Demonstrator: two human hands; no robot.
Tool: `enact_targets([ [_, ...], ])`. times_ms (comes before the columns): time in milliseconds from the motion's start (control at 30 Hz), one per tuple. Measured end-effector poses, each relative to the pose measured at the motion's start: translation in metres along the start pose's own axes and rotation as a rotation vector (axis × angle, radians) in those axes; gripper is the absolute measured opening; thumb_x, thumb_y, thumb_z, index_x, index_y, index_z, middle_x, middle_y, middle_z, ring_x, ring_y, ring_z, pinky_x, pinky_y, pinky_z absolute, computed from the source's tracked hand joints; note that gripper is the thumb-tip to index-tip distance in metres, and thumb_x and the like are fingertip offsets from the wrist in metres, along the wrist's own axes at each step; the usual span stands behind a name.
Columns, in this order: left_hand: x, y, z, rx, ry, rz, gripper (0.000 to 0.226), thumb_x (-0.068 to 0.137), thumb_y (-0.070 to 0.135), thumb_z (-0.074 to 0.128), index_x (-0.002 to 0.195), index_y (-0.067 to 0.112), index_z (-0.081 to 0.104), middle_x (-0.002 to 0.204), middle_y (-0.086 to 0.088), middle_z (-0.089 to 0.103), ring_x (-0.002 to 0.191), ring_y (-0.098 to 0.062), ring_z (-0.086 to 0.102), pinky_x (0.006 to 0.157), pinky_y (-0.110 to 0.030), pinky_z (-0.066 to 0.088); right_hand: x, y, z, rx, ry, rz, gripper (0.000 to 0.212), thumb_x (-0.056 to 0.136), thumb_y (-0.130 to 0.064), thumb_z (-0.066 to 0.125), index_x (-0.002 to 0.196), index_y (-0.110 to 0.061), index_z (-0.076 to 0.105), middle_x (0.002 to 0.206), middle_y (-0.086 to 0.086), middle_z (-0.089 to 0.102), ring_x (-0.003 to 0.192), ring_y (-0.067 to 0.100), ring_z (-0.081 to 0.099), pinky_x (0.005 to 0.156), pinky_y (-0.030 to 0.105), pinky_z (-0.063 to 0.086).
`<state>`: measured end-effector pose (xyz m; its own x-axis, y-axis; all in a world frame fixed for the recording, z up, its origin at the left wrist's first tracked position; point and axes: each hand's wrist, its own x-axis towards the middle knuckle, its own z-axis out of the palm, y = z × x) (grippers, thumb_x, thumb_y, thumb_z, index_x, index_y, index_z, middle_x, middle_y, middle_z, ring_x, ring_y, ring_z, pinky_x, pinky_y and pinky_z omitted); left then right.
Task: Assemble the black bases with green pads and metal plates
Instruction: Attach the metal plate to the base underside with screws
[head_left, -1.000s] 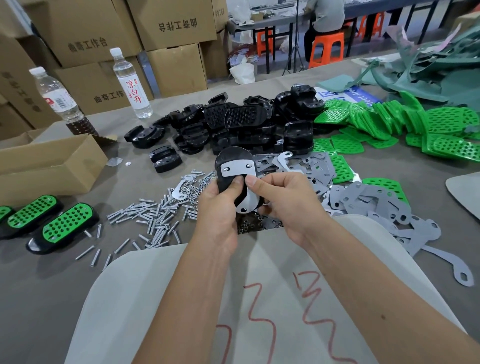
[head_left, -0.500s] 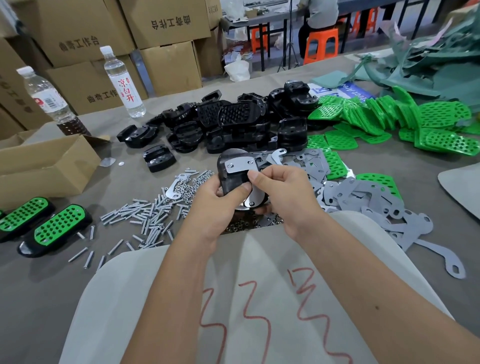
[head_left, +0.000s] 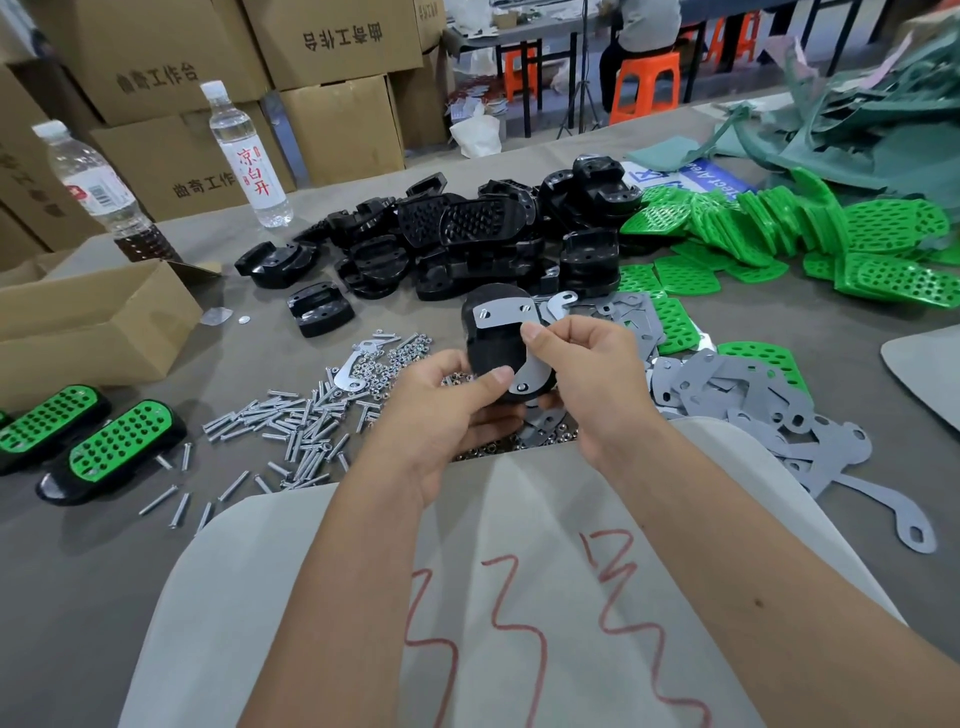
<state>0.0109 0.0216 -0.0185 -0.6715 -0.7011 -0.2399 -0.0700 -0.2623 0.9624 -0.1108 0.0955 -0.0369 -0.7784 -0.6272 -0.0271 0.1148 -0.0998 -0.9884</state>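
Head view shows the left hand (head_left: 441, 410) gripping a black base (head_left: 496, 351) above the table while the right hand (head_left: 587, 379) pinches its metal plate (head_left: 506, 314), which should be held flush, holes aligned, before screws go in.

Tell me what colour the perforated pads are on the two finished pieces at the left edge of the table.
Bright green, dotted with dark holes, set in glossy black bases: the finished pieces, clearest in the head view.
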Motion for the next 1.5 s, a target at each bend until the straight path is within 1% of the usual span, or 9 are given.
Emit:
enact_targets([
  [300, 0.001, -0.001, -0.002, 0.047, -0.002, 0.05, 0.004, 0.095, 0.002, 0.068, 0.1, 0.002, 0.068, 0.096, -0.022, 0.076, 0.068, -0.025, 0.072, 0.067, -0.03, 0.063, 0.0, 0.003, 0.001, -0.013, 0.054, -0.018, 0.03, 0.095, -0.022, 0.075, 0.071, -0.01, 0.061, 0.072, 0.014, 0.059, 0.059, 0.021, 0.054, 0.042, 0.023, 0.044],
  [500, 0.002, -0.001, -0.004, 0.027, 0.001, 0.05, 0.008, 0.096, 0.006, 0.067, 0.104, 0.004, 0.066, 0.082, -0.01, 0.074, 0.06, -0.019, 0.066, 0.062, -0.028, 0.059, -0.001, 0.001, -0.001, 0.07, 0.035, 0.009, 0.032, 0.086, -0.022, 0.086, 0.081, -0.013, 0.056, 0.072, 0.004, 0.065, 0.058, 0.017, 0.065, 0.045, 0.026, 0.049],
  [633, 0.002, 0.003, -0.012, 0.154, -0.006, 0.112, 0.004, 0.097, 0.007, 0.066, 0.097, 0.011, 0.068, 0.08, -0.006, 0.071, 0.061, -0.016, 0.064, 0.061, -0.026, 0.055, 0.003, -0.005, -0.007, 0.054, -0.138, 0.113, 0.027, 0.093, -0.024, 0.077, 0.117, -0.017, 0.068, 0.104, 0.002, 0.077, 0.086, 0.018, 0.07, 0.065, 0.033, 0.053],
  [733, 0.003, 0.004, -0.019, 0.188, -0.029, 0.127, 0.005, 0.098, 0.01, 0.066, 0.097, 0.01, 0.07, 0.085, -0.008, 0.075, 0.07, -0.022, 0.068, 0.07, -0.031, 0.059, 0.002, -0.005, -0.009, 0.116, -0.296, 0.105, 0.02, 0.1, -0.015, 0.064, 0.117, -0.017, 0.076, 0.109, 0.002, 0.079, 0.09, 0.017, 0.072, 0.086, 0.042, 0.054],
  [833, 0.004, 0.002, -0.019, 0.176, 0.052, 0.164, 0.011, 0.095, 0.02, 0.072, 0.105, 0.015, 0.075, 0.103, -0.011, 0.079, 0.095, -0.031, 0.076, 0.092, -0.048, 0.059, 0.002, -0.003, -0.011, 0.133, -0.3, 0.091, 0.023, 0.098, -0.004, 0.065, 0.117, -0.013, 0.075, 0.102, 0.002, 0.077, 0.075, 0.009, 0.067, 0.065, 0.023, 0.047],
  [933, 0.007, 0.0, -0.019, 0.176, 0.128, 0.225, 0.015, 0.092, 0.019, 0.078, 0.106, 0.025, 0.077, 0.103, -0.001, 0.079, 0.102, -0.025, 0.075, 0.093, -0.05, 0.059, -0.001, -0.002, -0.01, 0.17, -0.345, 0.078, 0.028, 0.096, 0.006, 0.064, 0.121, -0.003, 0.073, 0.102, 0.011, 0.077, 0.069, 0.008, 0.071, 0.056, 0.015, 0.05],
  [1167, 0.009, -0.001, -0.02, 0.03, 0.113, 0.241, 0.012, 0.089, 0.012, 0.077, 0.097, 0.02, 0.076, 0.094, -0.004, 0.079, 0.085, -0.019, 0.074, 0.068, -0.031, 0.059, 0.001, 0.001, -0.006, 0.059, -0.333, 0.008, 0.023, 0.095, -0.005, 0.072, 0.117, -0.01, 0.075, 0.089, -0.002, 0.076, 0.061, 0.0, 0.061, 0.06, 0.016, 0.045],
  [1400, 0.01, -0.003, -0.018, -0.011, 0.102, 0.249, 0.021, 0.088, 0.011, 0.078, 0.109, 0.012, 0.076, 0.105, -0.016, 0.077, 0.092, -0.031, 0.073, 0.079, -0.044, 0.062, -0.002, 0.002, -0.005, 0.069, -0.339, -0.016, 0.022, 0.093, 0.0, 0.072, 0.112, -0.01, 0.074, 0.099, 0.005, 0.079, 0.085, 0.019, 0.075, 0.073, 0.029, 0.061],
  [1500, 0.01, -0.003, -0.018, -0.029, 0.11, 0.244, 0.021, 0.087, 0.01, 0.078, 0.108, 0.01, 0.075, 0.108, -0.02, 0.076, 0.092, -0.032, 0.072, 0.085, -0.051, 0.061, -0.003, 0.003, -0.003, 0.086, -0.315, -0.036, 0.024, 0.091, 0.002, 0.073, 0.113, -0.006, 0.073, 0.096, 0.008, 0.078, 0.08, 0.018, 0.072, 0.066, 0.025, 0.058],
])
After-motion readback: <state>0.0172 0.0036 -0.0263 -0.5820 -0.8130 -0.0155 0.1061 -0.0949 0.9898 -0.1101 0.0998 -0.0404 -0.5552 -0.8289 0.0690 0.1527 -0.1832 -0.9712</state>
